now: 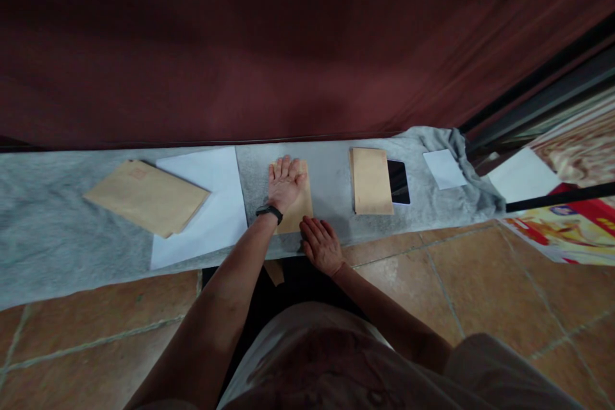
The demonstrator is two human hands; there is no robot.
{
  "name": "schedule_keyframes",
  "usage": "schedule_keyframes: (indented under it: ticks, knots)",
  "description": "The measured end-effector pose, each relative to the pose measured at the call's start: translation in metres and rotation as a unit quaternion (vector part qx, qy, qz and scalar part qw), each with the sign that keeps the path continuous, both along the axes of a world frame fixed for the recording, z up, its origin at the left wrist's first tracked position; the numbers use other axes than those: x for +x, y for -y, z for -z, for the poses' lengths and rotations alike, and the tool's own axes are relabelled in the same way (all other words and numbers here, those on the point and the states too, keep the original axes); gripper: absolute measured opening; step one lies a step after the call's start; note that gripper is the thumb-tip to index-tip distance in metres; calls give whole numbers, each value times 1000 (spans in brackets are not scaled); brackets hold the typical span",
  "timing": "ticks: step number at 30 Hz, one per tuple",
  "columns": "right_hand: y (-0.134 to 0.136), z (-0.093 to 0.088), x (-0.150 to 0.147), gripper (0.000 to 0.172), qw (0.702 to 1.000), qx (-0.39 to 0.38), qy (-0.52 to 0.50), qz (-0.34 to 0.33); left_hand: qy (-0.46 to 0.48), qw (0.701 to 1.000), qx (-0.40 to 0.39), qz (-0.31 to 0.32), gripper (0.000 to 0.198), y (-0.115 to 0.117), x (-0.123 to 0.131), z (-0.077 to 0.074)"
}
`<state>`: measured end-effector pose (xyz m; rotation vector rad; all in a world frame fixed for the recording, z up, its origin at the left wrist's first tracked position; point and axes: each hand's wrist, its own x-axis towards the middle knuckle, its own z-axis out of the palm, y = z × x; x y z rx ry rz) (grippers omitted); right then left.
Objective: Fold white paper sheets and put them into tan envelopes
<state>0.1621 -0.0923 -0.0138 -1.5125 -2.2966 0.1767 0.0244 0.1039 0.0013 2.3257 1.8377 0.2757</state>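
A brown paper envelope (298, 208) lies on the grey cloth in front of my body. My left hand (287, 184), with a dark watch on the wrist, rests on its upper part, fingers stretched out and apart. At the envelope's lower right corner is my right hand (323, 246), its fingers extended near the front edge of the cloth and nothing visible in its grasp. Part of the envelope is hidden under my left hand and wrist.
Several brown envelopes (148, 195) overlap large white paper (225, 211) at left. To the right, another envelope stack (373, 182) partly covers a dark-screened device (398, 182). Farther right lies a white sheet (444, 168). A dark red curtain (240, 77) hangs behind the grey cloth (331, 173).
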Motion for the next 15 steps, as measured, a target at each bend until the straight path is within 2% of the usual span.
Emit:
schedule_keyframes:
  ticks: [9, 15]
  knots:
    - [0, 3, -1, 54, 1000, 21, -16, -3, 1, 999, 6, -40, 68, 10, -16, 3]
    - [1, 8, -1, 55, 999, 28, -16, 4, -3, 999, 16, -41, 67, 33, -25, 4]
